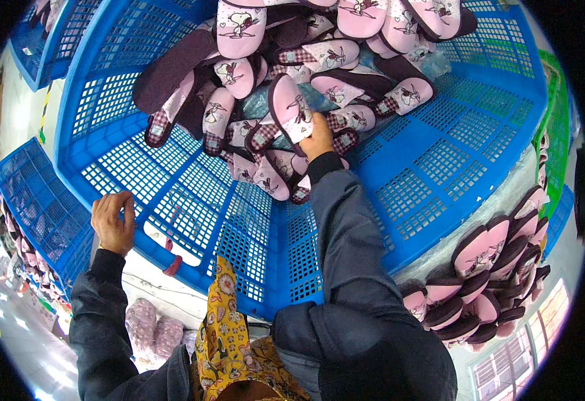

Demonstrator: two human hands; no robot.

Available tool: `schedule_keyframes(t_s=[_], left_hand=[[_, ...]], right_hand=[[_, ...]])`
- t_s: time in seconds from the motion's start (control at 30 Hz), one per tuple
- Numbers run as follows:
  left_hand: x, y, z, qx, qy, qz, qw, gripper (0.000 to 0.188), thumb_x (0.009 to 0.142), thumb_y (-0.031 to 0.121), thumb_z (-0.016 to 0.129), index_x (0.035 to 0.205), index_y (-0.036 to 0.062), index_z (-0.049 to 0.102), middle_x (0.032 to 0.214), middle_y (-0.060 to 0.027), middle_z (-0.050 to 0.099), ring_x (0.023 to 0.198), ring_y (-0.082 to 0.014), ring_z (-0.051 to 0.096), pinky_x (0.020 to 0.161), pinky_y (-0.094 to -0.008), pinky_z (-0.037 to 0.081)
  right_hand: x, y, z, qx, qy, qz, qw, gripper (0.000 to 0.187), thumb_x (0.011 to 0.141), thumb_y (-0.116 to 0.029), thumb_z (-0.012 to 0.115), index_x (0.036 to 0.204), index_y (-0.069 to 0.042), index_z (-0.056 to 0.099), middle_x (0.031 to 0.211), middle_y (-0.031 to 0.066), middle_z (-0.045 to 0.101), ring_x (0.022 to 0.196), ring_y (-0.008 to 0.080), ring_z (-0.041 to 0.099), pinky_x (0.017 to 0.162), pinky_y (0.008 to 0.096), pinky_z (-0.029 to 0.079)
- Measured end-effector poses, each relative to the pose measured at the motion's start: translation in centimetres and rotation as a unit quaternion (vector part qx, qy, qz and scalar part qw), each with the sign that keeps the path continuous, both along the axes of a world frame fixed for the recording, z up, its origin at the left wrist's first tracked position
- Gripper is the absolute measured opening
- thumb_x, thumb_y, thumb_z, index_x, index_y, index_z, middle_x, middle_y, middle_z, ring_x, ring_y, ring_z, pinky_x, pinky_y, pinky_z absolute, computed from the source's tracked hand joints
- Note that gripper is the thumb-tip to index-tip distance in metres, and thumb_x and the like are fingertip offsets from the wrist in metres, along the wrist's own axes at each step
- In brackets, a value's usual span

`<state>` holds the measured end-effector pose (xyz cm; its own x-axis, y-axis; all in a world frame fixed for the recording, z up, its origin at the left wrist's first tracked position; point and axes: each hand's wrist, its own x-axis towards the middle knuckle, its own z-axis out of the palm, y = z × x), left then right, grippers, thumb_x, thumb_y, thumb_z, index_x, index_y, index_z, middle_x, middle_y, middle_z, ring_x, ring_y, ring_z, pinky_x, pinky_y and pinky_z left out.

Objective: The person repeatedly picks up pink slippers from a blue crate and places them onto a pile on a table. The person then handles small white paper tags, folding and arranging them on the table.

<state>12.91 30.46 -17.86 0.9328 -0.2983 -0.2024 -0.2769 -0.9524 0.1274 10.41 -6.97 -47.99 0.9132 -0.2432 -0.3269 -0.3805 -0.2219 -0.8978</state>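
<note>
My right hand reaches into a large blue plastic basket and grips a pink slipper by its lower end. That slipper has a printed cartoon dog on its upper and a dark edge. Around it lie several loose slippers in a heap, some showing pink uppers, others dark soles or checkered linings. My left hand is at the basket's near left rim, its fingers curled over the edge. The palm side of both hands is hidden.
Stacked pink slippers with dark edges sit on a surface right of the basket. Another blue basket stands at the left. A green basket is at the far right. A red cord hangs at the near rim. Wrapped bundles lie below.
</note>
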Motion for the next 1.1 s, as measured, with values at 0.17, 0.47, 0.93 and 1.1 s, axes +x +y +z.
schedule_keyframes(t_s=[0.17, 0.47, 0.93, 1.1], left_hand=[[0.1, -0.2, 0.1, 0.006, 0.016, -0.003, 1.000, 0.007, 0.080, 0.005, 0.061, 0.087, 0.0055, 0.063, 0.081, -0.0075, 0.063, 0.072, -0.0234, 0.057, 0.067, -0.0331, 0.041], [0.4, -0.6, -0.6, 0.010, 0.008, 0.012, 1.000, 0.007, 0.079, 0.004, 0.061, 0.085, 0.0053, 0.063, 0.077, -0.0068, 0.062, 0.070, -0.0223, 0.056, 0.068, -0.0325, 0.040], [-0.1, 0.1, -0.6, 0.028, 0.030, 0.047, 0.998, 0.007, 0.084, 0.008, 0.059, 0.088, 0.0030, 0.063, 0.084, -0.0093, 0.062, 0.078, -0.0252, 0.057, 0.072, -0.0339, 0.043], [-0.4, 0.7, -0.8, -0.011, -0.018, 0.015, 1.000, 0.007, 0.077, 0.006, 0.064, 0.084, 0.0062, 0.063, 0.076, -0.0062, 0.063, 0.070, -0.0229, 0.059, 0.068, -0.0334, 0.042]], right_hand=[[0.0, -6.4, -3.3, -0.263, 0.024, 0.085, 0.961, 0.048, 0.066, -0.017, 0.072, 0.111, -0.010, 0.058, 0.096, 0.0256, 0.058, 0.095, 0.0431, 0.054, 0.087, 0.0472, 0.043], [0.5, -12.8, -11.0, -0.196, 0.029, 0.133, 0.971, 0.038, 0.070, -0.023, 0.072, 0.104, -0.009, 0.062, 0.086, 0.0190, 0.066, 0.084, 0.0377, 0.064, 0.075, 0.0417, 0.050], [0.7, -10.4, -10.8, -0.074, -0.029, 0.149, 0.986, 0.031, 0.075, -0.014, 0.065, 0.105, -0.006, 0.063, 0.094, 0.0192, 0.063, 0.087, 0.0368, 0.060, 0.079, 0.0406, 0.048], [2.5, -1.8, 0.0, 0.538, 0.159, -0.185, 0.807, 0.025, 0.084, 0.000, 0.055, 0.108, -0.005, 0.055, 0.101, 0.0098, 0.063, 0.085, 0.0227, 0.063, 0.073, 0.0352, 0.054]])
